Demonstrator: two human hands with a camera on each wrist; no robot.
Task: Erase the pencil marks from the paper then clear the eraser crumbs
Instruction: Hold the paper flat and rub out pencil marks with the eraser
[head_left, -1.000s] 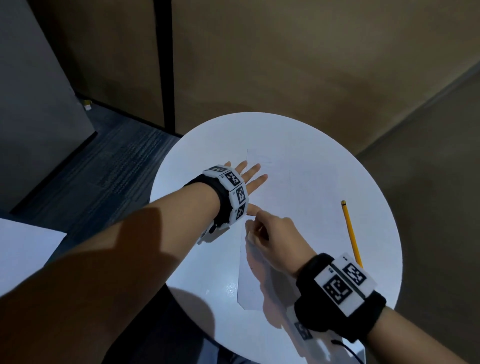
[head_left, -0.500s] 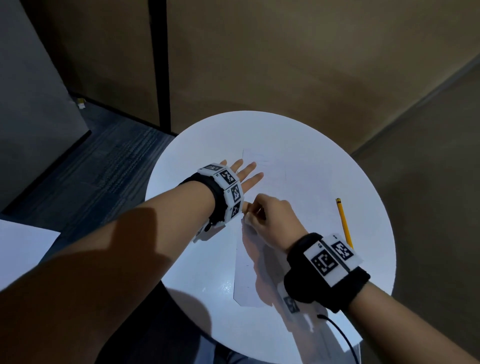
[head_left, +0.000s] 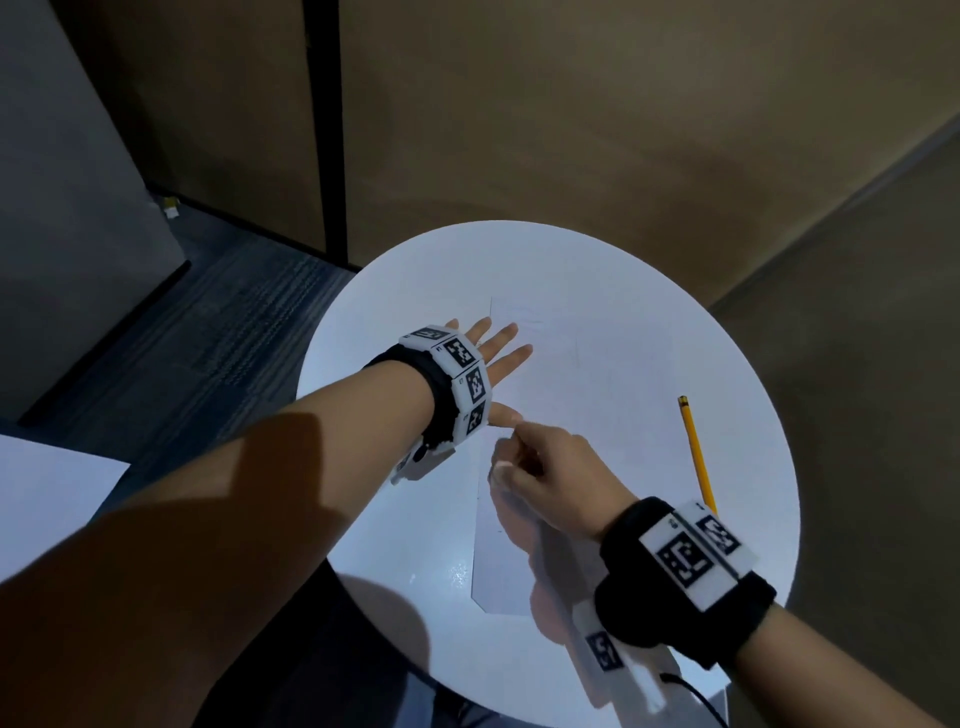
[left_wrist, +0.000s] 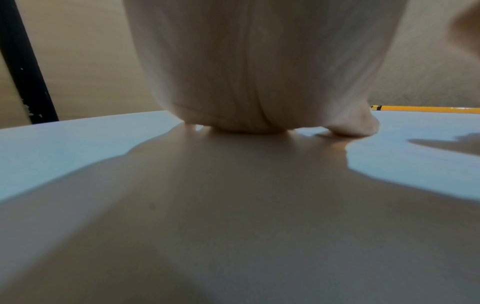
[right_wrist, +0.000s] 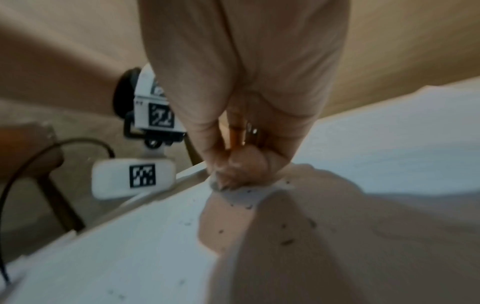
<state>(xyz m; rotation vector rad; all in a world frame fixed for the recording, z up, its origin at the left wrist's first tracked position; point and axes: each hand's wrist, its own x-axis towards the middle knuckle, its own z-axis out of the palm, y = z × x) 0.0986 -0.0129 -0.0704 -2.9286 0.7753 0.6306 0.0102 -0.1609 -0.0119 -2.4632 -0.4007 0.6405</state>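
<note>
A white sheet of paper (head_left: 597, 415) lies on the round white table (head_left: 519, 260). My left hand (head_left: 493, 353) lies flat with straight fingers at the sheet's left edge; the left wrist view shows its palm (left_wrist: 246, 72) down on the surface. My right hand (head_left: 540, 478) pinches a small pale eraser (right_wrist: 215, 184) and presses it onto the paper near that edge, close to my left thumb. Dark eraser crumbs (right_wrist: 246, 206) are scattered on the paper around the fingertips. The pencil marks are too faint to make out.
A yellow pencil (head_left: 696, 452) lies on the table right of the paper, also seen in the left wrist view (left_wrist: 426, 109). A second white surface (head_left: 41, 493) sits low at the left. Brown wall panels stand behind the table; dark carpet lies beyond its left edge.
My right hand, with the eraser, slid away along the paper's left edge and then back toward me. My left hand stayed flat in place.
</note>
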